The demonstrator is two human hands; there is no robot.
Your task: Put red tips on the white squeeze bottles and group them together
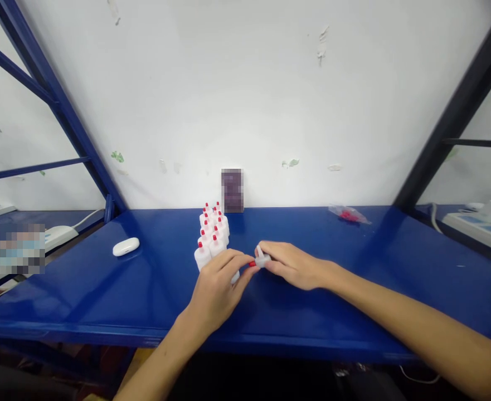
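Observation:
My left hand [220, 281] is closed, thumb and forefinger pinching a small red tip cap [252, 264]. My right hand [295, 264] grips a whitish translucent nozzle cap [262, 260], its narrow end meeting the red tip cap between the two hands. Just behind my left hand stand two rows of white squeeze bottles [202, 256] with red tips, several in all. Part of another white piece [235, 277] shows under the left fingers; whether the hand touches it, I cannot tell.
The blue tabletop [332, 312] meets a white wall. A white oval case [126, 247] lies at the left. A clear bag of red pieces [349, 215] is at the back right. A blurred dark upright object [232, 190] leans near the wall. Blue rack posts [57, 100] frame the sides.

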